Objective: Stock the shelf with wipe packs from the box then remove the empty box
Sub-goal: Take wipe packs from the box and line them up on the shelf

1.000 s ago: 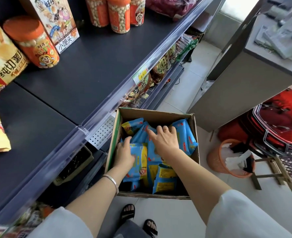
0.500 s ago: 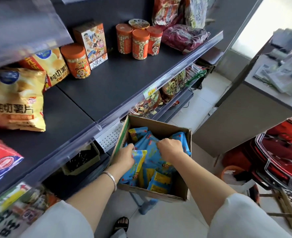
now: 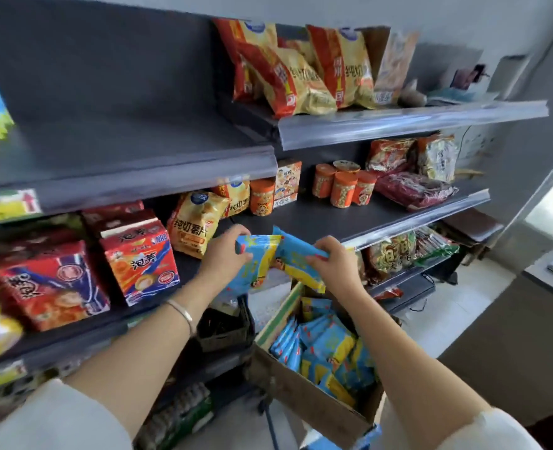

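My left hand (image 3: 224,254) grips a blue and yellow wipe pack (image 3: 255,264) at the front edge of the dark middle shelf (image 3: 301,222). My right hand (image 3: 337,263) grips a second blue wipe pack (image 3: 296,254) right beside it, the two packs touching. Both are raised above the open cardboard box (image 3: 304,401), which sits low at the centre right and still holds several blue and yellow packs (image 3: 330,345).
Red noodle boxes (image 3: 138,258) and yellow chip bags (image 3: 194,228) stand on the shelf to the left of my hands. Orange tubs (image 3: 343,186) and a dark red bag (image 3: 411,186) sit further right. Chip bags (image 3: 301,73) fill the upper shelf. A grey counter (image 3: 528,319) stands on the right.
Both hands have lifted out of the box, each with a wipe pack, up to the middle shelf's edge. The view has tilted upward to the shelves.
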